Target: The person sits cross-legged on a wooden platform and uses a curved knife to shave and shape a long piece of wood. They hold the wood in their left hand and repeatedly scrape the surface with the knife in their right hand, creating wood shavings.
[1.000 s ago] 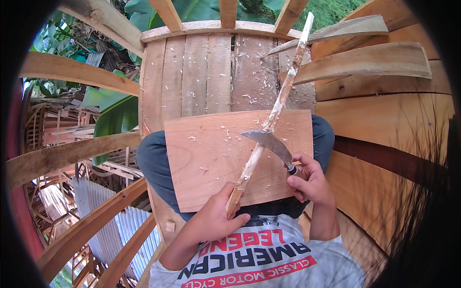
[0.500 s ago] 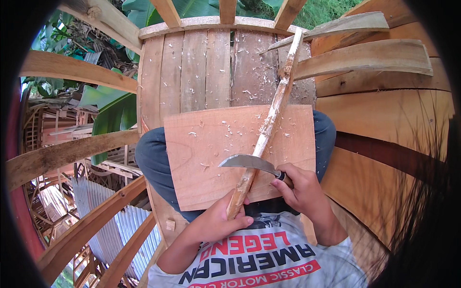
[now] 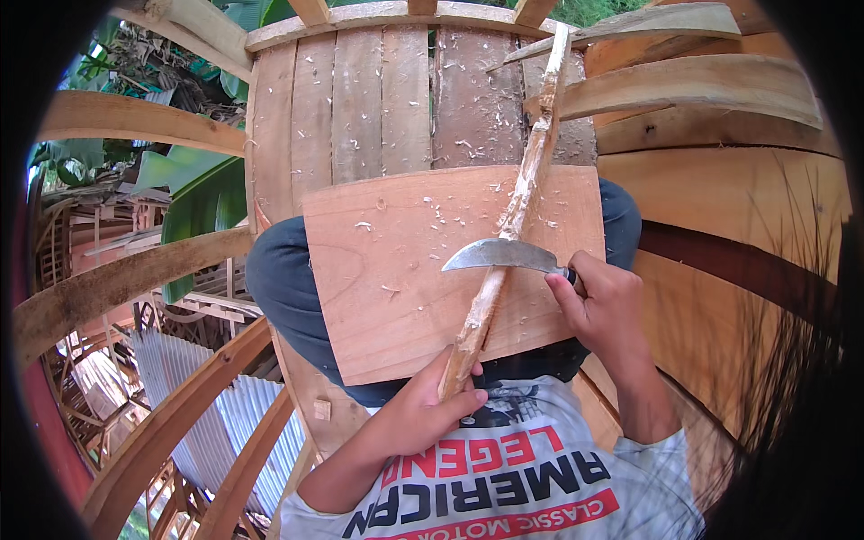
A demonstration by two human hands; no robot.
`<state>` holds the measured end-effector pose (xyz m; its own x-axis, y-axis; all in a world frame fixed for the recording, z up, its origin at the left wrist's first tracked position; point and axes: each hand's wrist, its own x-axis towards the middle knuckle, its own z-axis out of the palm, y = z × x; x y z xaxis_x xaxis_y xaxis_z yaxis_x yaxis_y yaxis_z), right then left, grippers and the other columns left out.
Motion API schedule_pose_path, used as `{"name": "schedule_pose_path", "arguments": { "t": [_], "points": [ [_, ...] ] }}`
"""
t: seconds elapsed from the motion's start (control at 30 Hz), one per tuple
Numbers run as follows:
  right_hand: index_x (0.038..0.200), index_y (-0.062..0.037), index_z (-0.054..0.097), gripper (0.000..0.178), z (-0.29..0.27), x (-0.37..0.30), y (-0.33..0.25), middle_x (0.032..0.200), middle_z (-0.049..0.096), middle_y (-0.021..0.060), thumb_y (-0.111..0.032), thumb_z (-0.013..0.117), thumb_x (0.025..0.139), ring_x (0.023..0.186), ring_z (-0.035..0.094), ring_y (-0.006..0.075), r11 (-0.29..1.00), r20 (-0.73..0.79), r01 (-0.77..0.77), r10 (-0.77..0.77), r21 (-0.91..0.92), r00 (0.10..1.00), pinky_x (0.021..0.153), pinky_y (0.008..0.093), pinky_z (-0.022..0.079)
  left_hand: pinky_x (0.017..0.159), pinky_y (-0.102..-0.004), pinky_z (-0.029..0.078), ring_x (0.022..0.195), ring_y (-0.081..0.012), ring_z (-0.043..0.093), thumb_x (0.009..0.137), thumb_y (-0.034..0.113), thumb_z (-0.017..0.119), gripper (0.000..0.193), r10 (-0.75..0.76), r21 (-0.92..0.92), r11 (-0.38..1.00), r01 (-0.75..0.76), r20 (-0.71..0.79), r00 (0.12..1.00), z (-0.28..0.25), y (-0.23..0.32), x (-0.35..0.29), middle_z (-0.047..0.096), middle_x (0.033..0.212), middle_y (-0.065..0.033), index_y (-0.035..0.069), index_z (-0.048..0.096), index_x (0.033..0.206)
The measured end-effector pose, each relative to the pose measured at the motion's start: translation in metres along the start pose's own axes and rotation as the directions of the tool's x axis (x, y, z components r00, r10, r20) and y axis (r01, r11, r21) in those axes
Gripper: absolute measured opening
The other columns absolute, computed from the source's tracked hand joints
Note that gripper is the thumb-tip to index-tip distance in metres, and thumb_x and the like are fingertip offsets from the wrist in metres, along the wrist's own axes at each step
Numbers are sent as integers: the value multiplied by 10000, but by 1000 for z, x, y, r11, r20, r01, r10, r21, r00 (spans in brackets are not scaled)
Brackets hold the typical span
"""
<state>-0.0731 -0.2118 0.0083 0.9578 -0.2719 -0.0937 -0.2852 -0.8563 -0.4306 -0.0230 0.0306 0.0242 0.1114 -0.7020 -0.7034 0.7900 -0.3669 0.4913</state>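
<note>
My left hand [image 3: 430, 407] is wrapped round the near end of a long wooden stick [image 3: 520, 205]. Much of the stick's bark is scraped off, leaving pale patches, and it slants away to the upper right. In my right hand [image 3: 601, 301] is the dark handle of a knife with a broad curved blade [image 3: 500, 255]. The blade lies across the stick near its middle, its tip pointing left. Beneath both, a flat wooden board [image 3: 378, 297] rests over my crossed legs, with small pale shavings scattered on it.
Shavings dot the plank floor [image 3: 360, 108] ahead. Slatted wooden rails [image 3: 135, 261] run along the left, with corrugated metal sheets [image 3: 180, 405] and banana leaves [image 3: 211, 202] beyond. Loose curved boards [image 3: 693, 85] jut in at the upper right beside a plank wall [image 3: 729, 193].
The knife has slid up the stick, away from me, with my right hand moving forward. My left hand keeps its hold on the stick. The view has shifted slightly.
</note>
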Motion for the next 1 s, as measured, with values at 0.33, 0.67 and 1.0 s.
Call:
{"name": "schedule_pose_path", "arguments": {
  "t": [0.33,0.67,1.0],
  "points": [
    [640,-77,487,372,6,-12,-7,533,506,101,-350,698,779,493,552,296,997,87,46,-51,56,995,448,377,423,465,-208,348,523,-53,407,915,170,568,276,-32,-338,939,59,86,996,3,-21,3,449,730,15,42,412,1104],
    [627,-78,444,414,13,0,12,543,464,89,-379,676,791,493,525,287,997,-67,76,-77,-11,995,443,370,389,484,-207,341,554,-55,386,913,156,554,288,-38,-401,913,79,110,993,7,-23,5,421,737,17,49,395,1128],
    [621,-81,424,458,17,10,16,546,435,90,-429,664,796,486,501,286,993,-84,109,-112,-44,990,448,376,379,483,-217,340,519,-61,375,934,189,527,258,-19,-462,884,68,110,994,8,-20,9,399,662,16,43,404,1108]
  ]
}}
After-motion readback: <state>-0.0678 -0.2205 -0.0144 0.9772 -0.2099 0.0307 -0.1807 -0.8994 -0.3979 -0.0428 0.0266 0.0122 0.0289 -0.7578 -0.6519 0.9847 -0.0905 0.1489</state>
